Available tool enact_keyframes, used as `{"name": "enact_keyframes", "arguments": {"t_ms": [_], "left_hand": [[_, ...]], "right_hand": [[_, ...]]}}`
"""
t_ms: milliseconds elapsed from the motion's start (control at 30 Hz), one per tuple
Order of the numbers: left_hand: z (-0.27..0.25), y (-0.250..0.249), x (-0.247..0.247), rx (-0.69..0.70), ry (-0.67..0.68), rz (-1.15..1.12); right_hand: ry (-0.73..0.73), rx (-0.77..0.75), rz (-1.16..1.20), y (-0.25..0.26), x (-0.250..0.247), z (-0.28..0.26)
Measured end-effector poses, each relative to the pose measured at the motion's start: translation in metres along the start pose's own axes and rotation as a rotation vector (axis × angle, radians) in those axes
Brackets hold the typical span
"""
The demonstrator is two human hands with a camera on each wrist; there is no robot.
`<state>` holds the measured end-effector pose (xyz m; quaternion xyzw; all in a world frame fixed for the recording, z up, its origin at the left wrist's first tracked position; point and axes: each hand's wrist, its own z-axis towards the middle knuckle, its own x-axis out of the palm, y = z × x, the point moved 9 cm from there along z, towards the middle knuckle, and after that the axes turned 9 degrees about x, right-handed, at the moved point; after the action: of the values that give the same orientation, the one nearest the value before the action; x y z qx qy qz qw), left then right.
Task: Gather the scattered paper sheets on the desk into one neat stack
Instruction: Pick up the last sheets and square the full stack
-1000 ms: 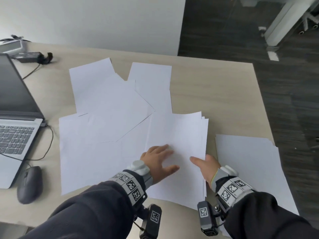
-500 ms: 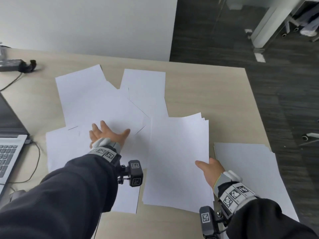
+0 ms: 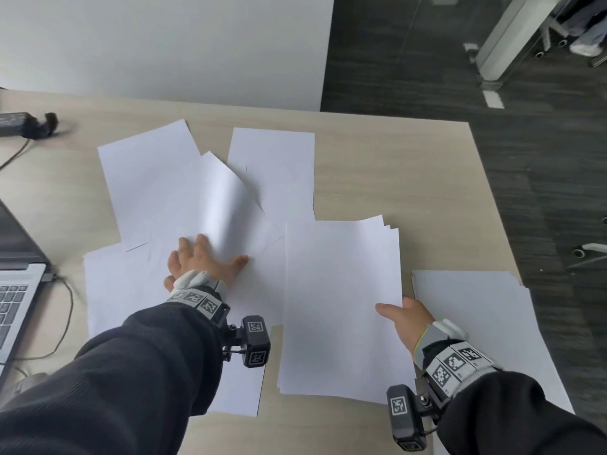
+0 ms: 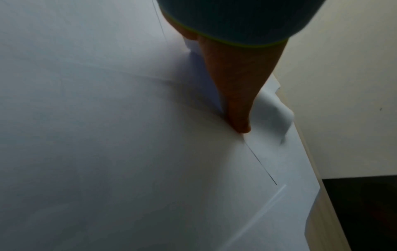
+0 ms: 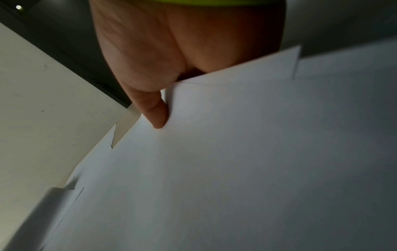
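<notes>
Several white paper sheets [image 3: 147,178] lie scattered and overlapping on the left half of the beige desk [image 3: 394,165]. My left hand [image 3: 203,257] lies on them with fingers spread. A loose sheet [image 3: 223,198] buckles upward over its forefinger side. In the left wrist view the thumb [image 4: 236,105] presses down on paper beside a raised fold. A gathered stack [image 3: 341,307] lies in the middle. My right hand [image 3: 399,315] pinches its right edge, thumb [image 5: 156,115] on top and fingers hidden beneath.
A second pile of sheets [image 3: 486,323] lies at the right, over the desk's right edge. An open laptop [image 3: 16,290] with its cable [image 3: 67,307] stands at the left. A black power adapter [image 3: 19,124] sits at the far left. Dark floor [image 3: 542,192] lies beyond.
My left hand left the middle stack and moved up and left onto the scattered sheets, where one sheet has now curled up. The right hand stays on the stack's right edge.
</notes>
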<state>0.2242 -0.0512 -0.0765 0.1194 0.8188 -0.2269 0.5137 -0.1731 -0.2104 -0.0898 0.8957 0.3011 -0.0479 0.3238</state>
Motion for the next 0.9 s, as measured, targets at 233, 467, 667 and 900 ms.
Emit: {"name": "enact_keyframes", "arguments": {"t_ms": [233,467,667,900], "left_hand": [[-0.006,0.012,-0.025,0.030,-0.048,-0.216],[-0.077,-0.065,-0.013,0.278,-0.006,-0.463],[-0.134,-0.112,0.049,0.632,0.293,-0.153],[-0.162,-0.111,0.078,0.753,0.372,0.116]], "right_hand": [[0.019,0.004,0.024,-0.002,0.000,0.000],[0.019,-0.003,-0.037,-0.003,-0.004,-0.006],[-0.058,-0.004,-0.076,0.006,-0.022,-0.018],[0.005,-0.010,0.012,-0.004,-0.015,-0.017]]}}
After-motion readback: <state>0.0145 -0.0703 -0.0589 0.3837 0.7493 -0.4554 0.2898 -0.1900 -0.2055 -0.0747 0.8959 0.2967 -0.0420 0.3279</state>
